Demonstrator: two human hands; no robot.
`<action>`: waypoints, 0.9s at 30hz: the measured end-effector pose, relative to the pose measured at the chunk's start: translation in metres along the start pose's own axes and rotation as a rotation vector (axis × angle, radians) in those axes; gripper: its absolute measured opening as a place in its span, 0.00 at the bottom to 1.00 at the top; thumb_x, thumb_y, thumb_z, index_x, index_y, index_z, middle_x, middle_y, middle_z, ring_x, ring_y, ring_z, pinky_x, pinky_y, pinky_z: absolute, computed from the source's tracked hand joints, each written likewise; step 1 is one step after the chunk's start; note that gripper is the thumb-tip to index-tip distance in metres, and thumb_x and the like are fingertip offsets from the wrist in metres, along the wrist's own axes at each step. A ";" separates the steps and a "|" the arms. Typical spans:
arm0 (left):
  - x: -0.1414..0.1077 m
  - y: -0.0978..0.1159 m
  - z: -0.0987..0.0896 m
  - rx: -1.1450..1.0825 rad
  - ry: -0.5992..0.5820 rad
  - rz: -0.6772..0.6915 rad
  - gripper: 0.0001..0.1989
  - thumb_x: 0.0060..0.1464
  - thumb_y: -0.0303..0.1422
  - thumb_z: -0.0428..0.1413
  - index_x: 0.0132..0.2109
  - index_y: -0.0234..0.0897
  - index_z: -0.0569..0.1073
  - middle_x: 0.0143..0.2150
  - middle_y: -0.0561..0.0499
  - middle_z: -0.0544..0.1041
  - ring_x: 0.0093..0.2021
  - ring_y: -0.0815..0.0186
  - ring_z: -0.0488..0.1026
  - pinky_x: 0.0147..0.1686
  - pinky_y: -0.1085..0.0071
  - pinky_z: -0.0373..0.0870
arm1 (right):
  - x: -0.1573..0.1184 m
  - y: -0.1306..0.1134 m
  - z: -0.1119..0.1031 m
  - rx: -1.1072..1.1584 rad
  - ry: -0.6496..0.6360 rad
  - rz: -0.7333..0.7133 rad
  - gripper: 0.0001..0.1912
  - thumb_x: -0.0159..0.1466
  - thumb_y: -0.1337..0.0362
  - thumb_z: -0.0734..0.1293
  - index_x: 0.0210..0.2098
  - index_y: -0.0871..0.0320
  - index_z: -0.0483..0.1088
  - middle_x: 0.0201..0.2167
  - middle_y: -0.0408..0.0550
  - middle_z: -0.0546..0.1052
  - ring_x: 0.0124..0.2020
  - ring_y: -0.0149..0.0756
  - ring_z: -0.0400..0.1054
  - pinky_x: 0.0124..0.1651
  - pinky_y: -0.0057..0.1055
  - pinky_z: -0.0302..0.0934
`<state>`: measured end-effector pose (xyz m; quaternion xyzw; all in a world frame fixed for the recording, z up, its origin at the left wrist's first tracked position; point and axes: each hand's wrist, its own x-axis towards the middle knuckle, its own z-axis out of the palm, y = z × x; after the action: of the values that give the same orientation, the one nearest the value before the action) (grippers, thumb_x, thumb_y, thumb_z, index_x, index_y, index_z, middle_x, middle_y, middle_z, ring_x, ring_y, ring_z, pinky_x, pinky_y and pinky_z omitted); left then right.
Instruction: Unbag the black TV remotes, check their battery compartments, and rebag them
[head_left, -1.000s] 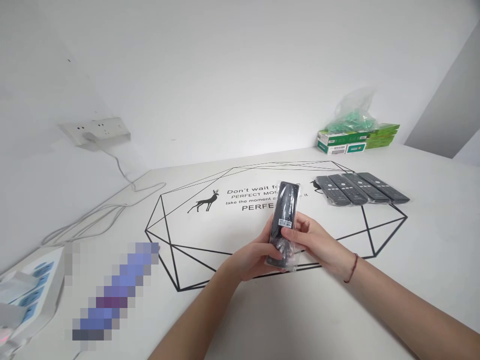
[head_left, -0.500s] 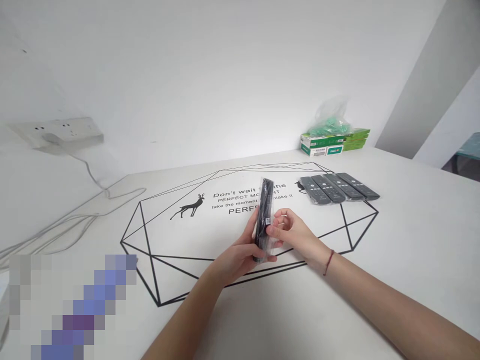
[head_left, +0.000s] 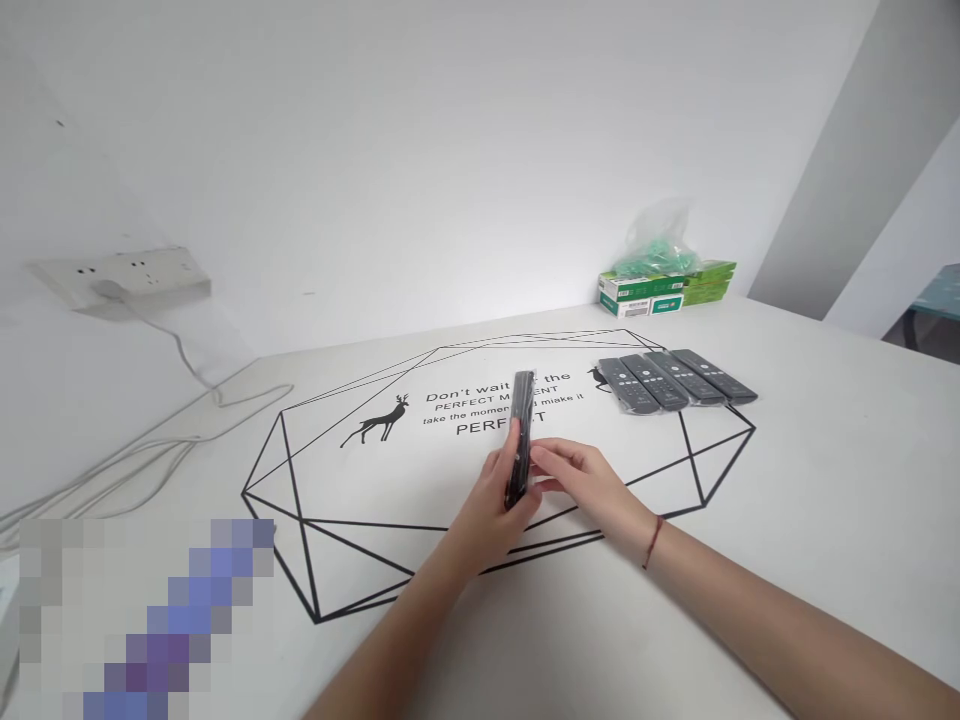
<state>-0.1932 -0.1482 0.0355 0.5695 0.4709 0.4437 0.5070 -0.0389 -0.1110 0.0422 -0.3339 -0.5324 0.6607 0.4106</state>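
Note:
A slim black remote in clear plastic wrap (head_left: 524,405) is held over the middle of the white table, on its edge, its far end pointing away from me. My left hand (head_left: 496,500) grips its near part, with fingers along the left side and the thumb around the near end. My right hand (head_left: 581,475) is at the remote's right side, its bent fingertips touching the wrap. Several wrapped dark remotes (head_left: 675,382) lie side by side, buttons up, to the right.
Green and white boxes (head_left: 641,292) stand against the wall at the back right, with a clear bag (head_left: 658,235) on top. White cables (head_left: 161,450) run across the table's left side from a wall socket (head_left: 124,280). Black lines, deer and lettering mark the tabletop (head_left: 840,480).
The held remote has turned onto its narrow side and come slightly lower. My left hand has shifted its hold around the near end. My right hand's fingers have drawn closer together.

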 end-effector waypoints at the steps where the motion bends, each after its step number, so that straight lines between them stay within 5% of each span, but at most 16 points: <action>1: -0.001 0.001 0.001 0.102 0.034 0.039 0.40 0.52 0.36 0.58 0.68 0.50 0.50 0.55 0.43 0.66 0.45 0.58 0.68 0.49 0.58 0.65 | 0.000 0.000 0.000 -0.005 -0.019 -0.007 0.19 0.56 0.50 0.69 0.39 0.59 0.74 0.37 0.49 0.78 0.40 0.37 0.72 0.45 0.36 0.65; 5: -0.005 0.007 0.005 0.415 0.056 0.086 0.36 0.52 0.42 0.57 0.66 0.51 0.55 0.58 0.43 0.63 0.48 0.56 0.67 0.50 0.58 0.64 | 0.000 0.002 0.000 -0.014 -0.042 -0.010 0.18 0.55 0.53 0.71 0.39 0.58 0.73 0.36 0.48 0.79 0.39 0.38 0.72 0.42 0.34 0.64; 11: 0.002 0.006 -0.003 0.226 0.111 -0.059 0.41 0.58 0.45 0.50 0.69 0.49 0.35 0.56 0.43 0.67 0.38 0.64 0.72 0.39 0.64 0.70 | 0.005 0.001 -0.004 0.013 0.010 -0.024 0.16 0.56 0.53 0.69 0.36 0.60 0.75 0.34 0.47 0.78 0.39 0.39 0.70 0.48 0.38 0.61; 17: 0.009 0.006 -0.006 0.229 0.084 -0.121 0.27 0.54 0.47 0.53 0.56 0.38 0.69 0.47 0.46 0.75 0.40 0.62 0.74 0.41 0.64 0.72 | 0.008 0.004 -0.006 0.008 0.032 0.041 0.17 0.56 0.53 0.68 0.37 0.60 0.75 0.36 0.50 0.77 0.39 0.40 0.69 0.44 0.38 0.61; 27: 0.010 0.009 -0.006 0.335 0.195 -0.078 0.24 0.51 0.48 0.55 0.50 0.37 0.71 0.40 0.48 0.77 0.39 0.60 0.76 0.40 0.62 0.75 | 0.013 0.008 -0.006 0.001 0.049 0.003 0.14 0.54 0.55 0.69 0.35 0.59 0.73 0.31 0.47 0.76 0.33 0.36 0.69 0.37 0.34 0.63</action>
<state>-0.1966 -0.1374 0.0449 0.5816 0.6068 0.3920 0.3739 -0.0409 -0.0976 0.0333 -0.3506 -0.5214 0.6532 0.4226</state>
